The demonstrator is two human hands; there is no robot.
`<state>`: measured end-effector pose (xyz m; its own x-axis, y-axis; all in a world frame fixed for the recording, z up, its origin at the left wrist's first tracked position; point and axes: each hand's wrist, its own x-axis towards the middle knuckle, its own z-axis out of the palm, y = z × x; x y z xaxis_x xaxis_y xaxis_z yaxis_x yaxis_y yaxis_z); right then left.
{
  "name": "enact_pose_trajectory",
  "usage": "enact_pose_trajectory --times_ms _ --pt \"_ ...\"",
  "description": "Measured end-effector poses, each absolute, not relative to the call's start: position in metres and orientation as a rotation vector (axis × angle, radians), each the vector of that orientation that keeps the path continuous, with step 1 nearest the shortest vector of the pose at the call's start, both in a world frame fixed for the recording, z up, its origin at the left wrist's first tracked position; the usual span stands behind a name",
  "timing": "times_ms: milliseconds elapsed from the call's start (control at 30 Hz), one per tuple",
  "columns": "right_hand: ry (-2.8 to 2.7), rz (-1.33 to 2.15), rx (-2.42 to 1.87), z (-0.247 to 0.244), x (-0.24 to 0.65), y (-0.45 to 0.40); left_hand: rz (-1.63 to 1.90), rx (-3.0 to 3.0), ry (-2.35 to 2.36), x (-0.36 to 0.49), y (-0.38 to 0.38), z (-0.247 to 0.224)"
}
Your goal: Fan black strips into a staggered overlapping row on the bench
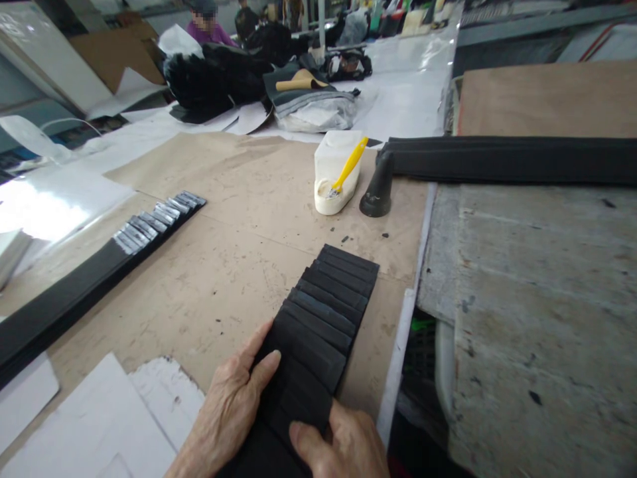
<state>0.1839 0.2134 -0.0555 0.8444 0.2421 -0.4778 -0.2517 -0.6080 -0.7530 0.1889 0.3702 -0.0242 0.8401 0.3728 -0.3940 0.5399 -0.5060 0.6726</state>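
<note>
A stack of black strips (pixel 318 325) lies fanned out on the brown-papered table, its ends stepped one behind another. My left hand (pixel 231 392) grips the stack's left edge, thumb on top and fingers along the side. On the right edge, nearer to me, my right hand (pixel 343 441) holds the same stack with its thumb on top and the fingers partly hidden. Beyond the stack stands a white glue container (pixel 338 159) with a yellow brush (pixel 351 164) resting in its open front. A dark cone-shaped object (pixel 378 189) stands just right of it.
Another fanned stack of black strips (pixel 89 279), with whitish coated ends, lies at left. White sheets (pixel 99 418) are at the lower left. A long black stack (pixel 512 159) crosses the right side above a worn grey board (pixel 542 318). A person (pixel 212 30) is far back.
</note>
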Motion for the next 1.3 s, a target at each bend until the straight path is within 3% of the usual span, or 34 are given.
enact_pose_trajectory --times_ms 300,1033,1300 --pt "0.024 0.694 -2.188 -0.043 0.201 0.198 0.042 2.436 0.480 0.184 0.361 -0.044" --pt "0.076 0.704 -2.168 -0.049 0.225 0.195 0.109 2.495 0.410 0.181 0.360 -0.051" --pt "-0.119 -0.067 -2.202 -0.040 0.238 0.190 0.091 2.494 0.448 0.183 0.360 -0.047"
